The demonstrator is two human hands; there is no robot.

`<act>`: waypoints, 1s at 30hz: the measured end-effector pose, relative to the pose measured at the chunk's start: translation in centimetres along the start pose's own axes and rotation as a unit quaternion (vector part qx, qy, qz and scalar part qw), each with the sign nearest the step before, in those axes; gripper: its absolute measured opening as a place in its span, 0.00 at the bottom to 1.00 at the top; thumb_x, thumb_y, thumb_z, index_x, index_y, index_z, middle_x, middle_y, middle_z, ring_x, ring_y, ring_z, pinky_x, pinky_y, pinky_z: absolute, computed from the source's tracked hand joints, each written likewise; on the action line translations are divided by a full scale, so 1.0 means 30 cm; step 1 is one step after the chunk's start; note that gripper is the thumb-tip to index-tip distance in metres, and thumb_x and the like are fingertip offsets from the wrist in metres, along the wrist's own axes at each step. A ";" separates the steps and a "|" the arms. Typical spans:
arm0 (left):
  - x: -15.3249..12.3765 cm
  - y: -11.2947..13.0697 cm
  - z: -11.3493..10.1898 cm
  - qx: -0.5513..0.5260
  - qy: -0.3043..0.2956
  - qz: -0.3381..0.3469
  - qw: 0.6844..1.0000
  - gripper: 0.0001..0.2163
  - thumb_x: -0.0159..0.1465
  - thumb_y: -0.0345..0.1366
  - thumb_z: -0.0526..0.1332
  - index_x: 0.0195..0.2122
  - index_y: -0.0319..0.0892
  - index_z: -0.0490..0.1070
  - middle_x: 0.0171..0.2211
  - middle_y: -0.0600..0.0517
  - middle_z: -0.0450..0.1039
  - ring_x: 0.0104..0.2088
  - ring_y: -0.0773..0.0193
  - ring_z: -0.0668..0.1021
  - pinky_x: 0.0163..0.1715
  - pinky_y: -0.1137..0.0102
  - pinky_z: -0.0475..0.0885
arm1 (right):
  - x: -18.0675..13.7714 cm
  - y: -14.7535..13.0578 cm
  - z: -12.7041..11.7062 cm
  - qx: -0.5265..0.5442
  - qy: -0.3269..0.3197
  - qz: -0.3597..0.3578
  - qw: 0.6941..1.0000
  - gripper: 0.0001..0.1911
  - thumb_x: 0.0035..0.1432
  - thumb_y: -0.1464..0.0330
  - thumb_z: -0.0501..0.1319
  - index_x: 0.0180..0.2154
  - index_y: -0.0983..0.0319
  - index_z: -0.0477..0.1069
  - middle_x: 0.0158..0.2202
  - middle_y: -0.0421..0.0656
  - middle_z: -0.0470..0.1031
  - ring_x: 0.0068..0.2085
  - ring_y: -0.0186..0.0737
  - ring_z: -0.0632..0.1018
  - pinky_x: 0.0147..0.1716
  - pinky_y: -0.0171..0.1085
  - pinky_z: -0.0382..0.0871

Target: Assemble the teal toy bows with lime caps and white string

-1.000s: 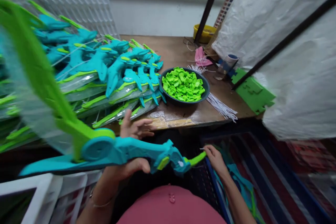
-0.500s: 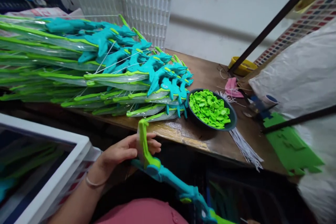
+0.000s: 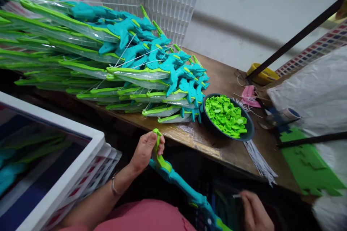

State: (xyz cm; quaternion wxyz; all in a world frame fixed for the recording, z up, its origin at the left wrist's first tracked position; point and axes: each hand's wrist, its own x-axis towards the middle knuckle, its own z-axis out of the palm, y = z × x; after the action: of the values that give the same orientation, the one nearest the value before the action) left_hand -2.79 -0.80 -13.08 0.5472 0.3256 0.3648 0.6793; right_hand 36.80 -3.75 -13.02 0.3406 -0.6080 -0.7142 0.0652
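My left hand [image 3: 145, 150] is closed around the green limb tip of a teal and green toy bow [image 3: 179, 182] that runs down to the right across my lap. My right hand [image 3: 253, 212] sits low at the bottom right, fingers pinched on a thin white string end [image 3: 236, 196]. Beyond the left hand, a tall stack of finished teal and green toy bows [image 3: 130, 65] lies on the wooden table [image 3: 214, 146]. A dark bowl [image 3: 245, 136] of small bright green plastic pieces [image 3: 225, 115] stands just right of the stack.
A bundle of white strings [image 3: 258, 160] lies past the bowl near the table edge. Green foam board [image 3: 307, 164], pink scrap [image 3: 249, 95], yellow bowl [image 3: 261, 74] and a white plastic sack [image 3: 314, 92] crowd the right. A white crate [image 3: 56, 184] sits at my left; white crates [image 3: 159, 0] stand behind.
My left hand went from open fingers beside the bow's green tip to a closed grip on it. My right hand came into view, pinching a string. The view shifted slightly left and up.
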 end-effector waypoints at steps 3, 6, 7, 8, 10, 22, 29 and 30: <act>-0.017 0.011 0.017 0.007 -0.094 0.057 0.994 0.25 0.70 0.59 0.57 0.33 0.39 0.73 0.23 0.53 0.66 0.21 0.68 0.68 0.23 0.72 0.63 | 0.161 -0.327 0.056 0.155 -0.081 -0.069 0.982 0.12 0.71 0.61 0.58 0.35 0.58 0.73 0.32 0.42 0.75 0.32 0.38 0.77 0.33 0.34 0.73; -0.036 0.035 0.035 0.029 -0.177 0.101 0.979 0.28 0.69 0.62 0.57 0.29 0.39 0.75 0.20 0.51 0.67 0.22 0.65 0.69 0.25 0.69 0.64 | 0.272 -0.612 0.099 0.270 -0.142 -0.121 0.944 0.10 0.73 0.69 0.55 0.35 0.59 0.69 0.32 0.39 0.70 0.32 0.33 0.73 0.32 0.31 0.69; -0.041 0.045 0.038 0.032 -0.193 0.103 0.975 0.29 0.67 0.63 0.57 0.27 0.40 0.74 0.19 0.50 0.67 0.22 0.64 0.70 0.26 0.68 0.65 | 0.290 -0.680 0.115 0.296 -0.149 -0.141 0.933 0.09 0.73 0.71 0.54 0.36 0.59 0.69 0.32 0.39 0.70 0.33 0.33 0.73 0.33 0.31 0.68; -0.045 0.055 0.039 0.033 -0.206 0.102 0.973 0.30 0.66 0.65 0.58 0.25 0.40 0.74 0.18 0.50 0.67 0.22 0.63 0.71 0.27 0.67 0.66 | 0.299 -0.733 0.131 0.319 -0.161 -0.164 0.920 0.09 0.73 0.72 0.54 0.37 0.59 0.68 0.33 0.39 0.70 0.33 0.32 0.72 0.34 0.31 0.68; -0.048 0.073 0.037 0.033 -0.225 0.110 0.968 0.31 0.64 0.67 0.57 0.23 0.42 0.72 0.18 0.50 0.67 0.21 0.62 0.71 0.27 0.66 0.67 | 0.290 -0.801 0.164 0.357 -0.182 -0.192 0.896 0.09 0.72 0.74 0.54 0.37 0.59 0.68 0.33 0.39 0.70 0.34 0.32 0.72 0.35 0.31 0.68; -0.035 0.082 0.051 0.025 -0.260 0.102 0.960 0.30 0.66 0.65 0.57 0.22 0.42 0.69 0.18 0.50 0.67 0.22 0.62 0.71 0.29 0.64 0.65 | 0.215 -0.830 0.217 0.359 -0.181 -0.191 0.895 0.08 0.70 0.78 0.54 0.40 0.60 0.68 0.35 0.40 0.72 0.37 0.34 0.74 0.37 0.33 0.70; -0.034 0.074 0.050 0.023 -0.258 0.095 0.961 0.30 0.66 0.64 0.57 0.21 0.42 0.68 0.18 0.50 0.67 0.22 0.62 0.70 0.29 0.64 0.64 | 0.206 -0.814 0.223 0.341 -0.168 -0.217 0.899 0.09 0.69 0.79 0.54 0.42 0.60 0.67 0.39 0.41 0.74 0.40 0.34 0.76 0.38 0.34 0.71; -0.034 0.074 0.050 0.024 -0.257 0.092 0.962 0.30 0.66 0.64 0.57 0.21 0.42 0.68 0.18 0.50 0.67 0.22 0.62 0.70 0.30 0.64 0.64 | 0.207 -0.812 0.222 0.345 -0.170 -0.219 0.897 0.09 0.69 0.79 0.54 0.43 0.60 0.67 0.39 0.41 0.74 0.40 0.34 0.76 0.39 0.34 0.71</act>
State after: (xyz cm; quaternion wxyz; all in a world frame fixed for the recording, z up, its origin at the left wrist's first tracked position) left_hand -2.47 -1.88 -10.46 0.5498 0.5347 0.1963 0.6110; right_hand 12.78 -2.08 -3.20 0.4082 -0.2605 -0.8089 0.3336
